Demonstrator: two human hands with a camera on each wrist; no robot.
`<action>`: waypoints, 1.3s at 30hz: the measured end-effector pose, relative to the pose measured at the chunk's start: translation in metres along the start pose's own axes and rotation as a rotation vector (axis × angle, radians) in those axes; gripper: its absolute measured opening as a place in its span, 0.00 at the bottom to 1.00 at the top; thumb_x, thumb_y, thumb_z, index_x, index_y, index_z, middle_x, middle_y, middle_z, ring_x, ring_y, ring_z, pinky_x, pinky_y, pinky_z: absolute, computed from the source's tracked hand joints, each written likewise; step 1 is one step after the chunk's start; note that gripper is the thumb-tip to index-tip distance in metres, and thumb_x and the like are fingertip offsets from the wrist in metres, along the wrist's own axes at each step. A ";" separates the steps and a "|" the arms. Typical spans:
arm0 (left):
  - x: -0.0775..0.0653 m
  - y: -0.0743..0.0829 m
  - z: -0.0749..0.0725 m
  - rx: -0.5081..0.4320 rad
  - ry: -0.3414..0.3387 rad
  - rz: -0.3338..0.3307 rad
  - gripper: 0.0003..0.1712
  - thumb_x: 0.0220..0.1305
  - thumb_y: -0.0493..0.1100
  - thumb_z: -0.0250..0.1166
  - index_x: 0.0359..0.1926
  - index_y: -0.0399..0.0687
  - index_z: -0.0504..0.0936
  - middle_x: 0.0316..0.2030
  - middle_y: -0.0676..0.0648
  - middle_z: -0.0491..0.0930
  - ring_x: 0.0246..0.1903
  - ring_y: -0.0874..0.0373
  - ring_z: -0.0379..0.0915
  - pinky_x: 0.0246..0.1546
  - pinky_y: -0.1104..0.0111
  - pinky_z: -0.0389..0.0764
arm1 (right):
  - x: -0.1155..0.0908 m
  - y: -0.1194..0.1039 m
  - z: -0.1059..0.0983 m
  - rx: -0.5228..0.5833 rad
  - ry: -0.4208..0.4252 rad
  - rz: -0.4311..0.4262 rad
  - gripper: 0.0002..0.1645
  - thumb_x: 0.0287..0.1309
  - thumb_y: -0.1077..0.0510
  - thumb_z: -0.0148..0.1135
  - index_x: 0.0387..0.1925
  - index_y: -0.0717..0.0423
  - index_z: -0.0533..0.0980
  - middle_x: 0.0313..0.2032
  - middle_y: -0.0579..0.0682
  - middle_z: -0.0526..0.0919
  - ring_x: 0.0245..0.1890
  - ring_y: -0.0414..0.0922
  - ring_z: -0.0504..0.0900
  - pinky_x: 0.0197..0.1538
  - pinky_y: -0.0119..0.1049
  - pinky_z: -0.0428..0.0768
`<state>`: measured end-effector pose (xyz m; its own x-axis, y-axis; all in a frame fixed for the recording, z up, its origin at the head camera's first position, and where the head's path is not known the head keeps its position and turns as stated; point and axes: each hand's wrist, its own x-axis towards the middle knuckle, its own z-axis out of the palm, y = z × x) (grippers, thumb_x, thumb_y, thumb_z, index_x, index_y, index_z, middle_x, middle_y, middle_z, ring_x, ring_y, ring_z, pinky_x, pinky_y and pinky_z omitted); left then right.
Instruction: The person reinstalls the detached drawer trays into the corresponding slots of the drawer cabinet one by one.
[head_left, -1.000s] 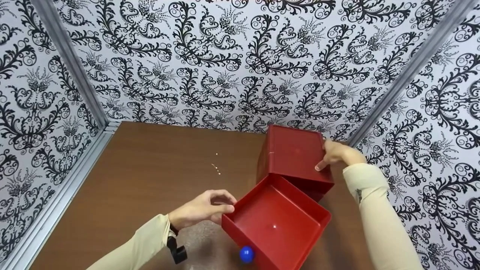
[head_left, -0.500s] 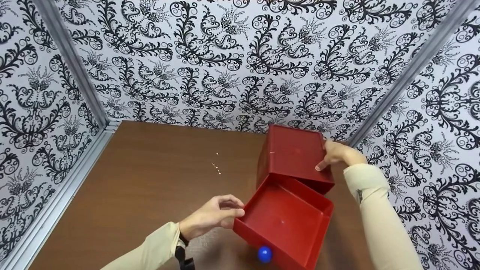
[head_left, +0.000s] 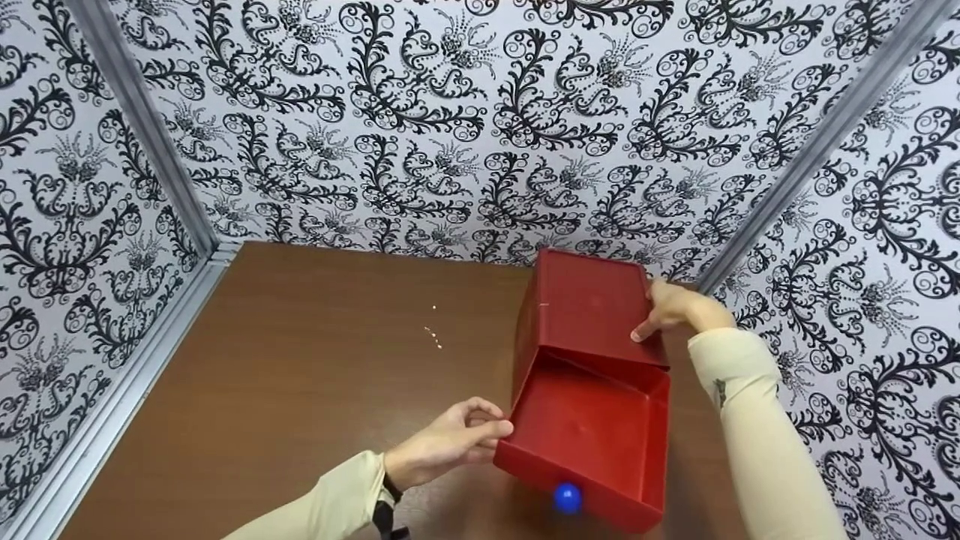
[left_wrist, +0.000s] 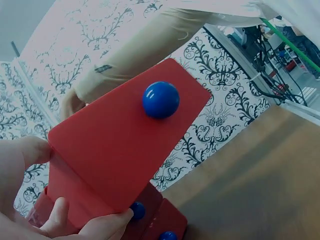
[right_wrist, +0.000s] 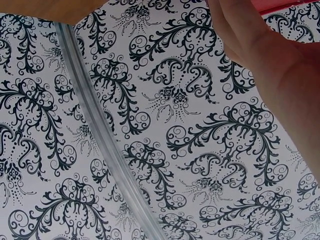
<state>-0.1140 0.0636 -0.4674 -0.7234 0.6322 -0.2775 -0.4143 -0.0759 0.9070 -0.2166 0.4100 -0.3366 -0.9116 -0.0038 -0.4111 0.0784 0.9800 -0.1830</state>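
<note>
A red drawer (head_left: 581, 420) with a round blue knob (head_left: 568, 497) on its front juts at a slight angle from the open front of a darker red drawer cabinet (head_left: 592, 304). My left hand (head_left: 450, 444) pinches the drawer's left side near the front corner. In the left wrist view, the drawer's front (left_wrist: 115, 145) and its knob (left_wrist: 161, 100) fill the middle. My right hand (head_left: 679, 309) holds the cabinet's right top edge, thumb on top, the other fingers mostly hidden behind the side. Only part of the right hand (right_wrist: 280, 65) shows in the right wrist view.
Lower on the cabinet, more blue knobs (left_wrist: 137, 210) show in the left wrist view. The brown wooden table (head_left: 322, 360) carries small light spots left of the cabinet. Patterned walls (head_left: 420, 135) and grey metal posts (head_left: 142, 127) enclose it.
My left hand has moved right with the drawer. The drawer has turned to line up more nearly with the cabinet and sits closer to its opening. My right hand and the cabinet have stayed put.
</note>
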 end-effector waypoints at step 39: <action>0.058 -0.014 0.028 0.336 0.123 0.456 0.30 0.52 0.41 0.77 0.48 0.40 0.67 0.54 0.40 0.61 0.53 0.48 0.73 0.55 0.57 0.84 | 0.000 0.003 0.000 0.020 -0.003 -0.015 0.52 0.47 0.51 0.77 0.59 0.79 0.57 0.55 0.78 0.72 0.57 0.71 0.73 0.68 0.63 0.69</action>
<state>-0.1342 0.1228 -0.4874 -0.8547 0.4975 0.1483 0.1378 -0.0580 0.9888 -0.2168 0.4125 -0.3373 -0.9115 -0.0190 -0.4109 0.0728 0.9757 -0.2066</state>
